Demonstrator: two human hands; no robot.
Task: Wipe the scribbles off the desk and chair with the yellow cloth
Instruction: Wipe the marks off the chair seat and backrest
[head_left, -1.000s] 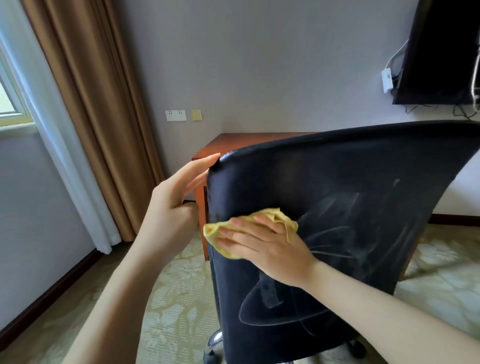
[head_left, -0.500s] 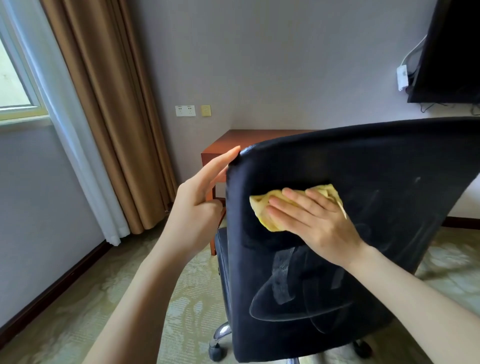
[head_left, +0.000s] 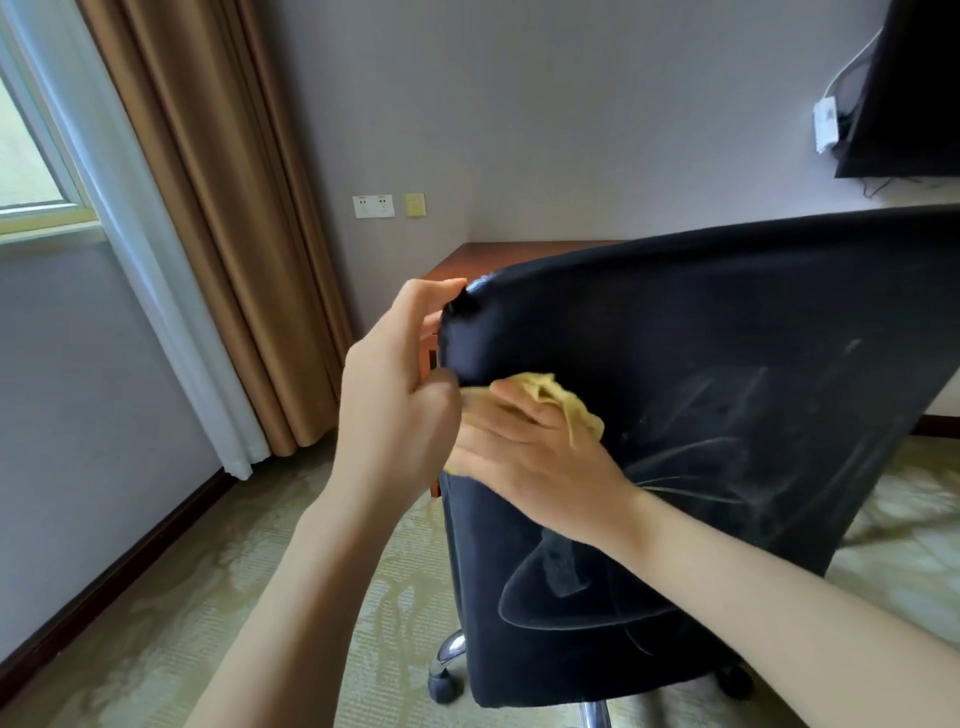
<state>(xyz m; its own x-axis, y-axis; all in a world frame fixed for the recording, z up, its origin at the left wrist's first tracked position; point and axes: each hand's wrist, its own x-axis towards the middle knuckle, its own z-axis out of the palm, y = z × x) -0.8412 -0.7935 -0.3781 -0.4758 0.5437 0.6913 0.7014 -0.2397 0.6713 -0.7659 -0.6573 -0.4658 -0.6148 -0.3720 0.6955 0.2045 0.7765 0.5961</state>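
Observation:
The black office chair (head_left: 727, 322) fills the right half, its backrest turned toward me. Faint white scribble lines (head_left: 691, 467) and smears mark the back's lower middle. My right hand (head_left: 535, 457) lies flat on the yellow cloth (head_left: 566, 402), pressing it against the backrest near its left edge. My left hand (head_left: 400, 384) grips the backrest's upper left corner, fingers curled round the edge. The red-brown desk (head_left: 498, 254) stands behind the chair against the wall, mostly hidden.
Brown curtains (head_left: 223, 208) and a white sheer hang at the left by a window. A dark wall-mounted screen (head_left: 904, 88) with cables is at the top right. Patterned carpet (head_left: 208, 597) spreads around the chair's chrome base (head_left: 449, 654).
My right hand slid the cloth leftward and slightly down, toward the backrest's left edge. My left hand's fingers went from straight along the corner to curled round it.

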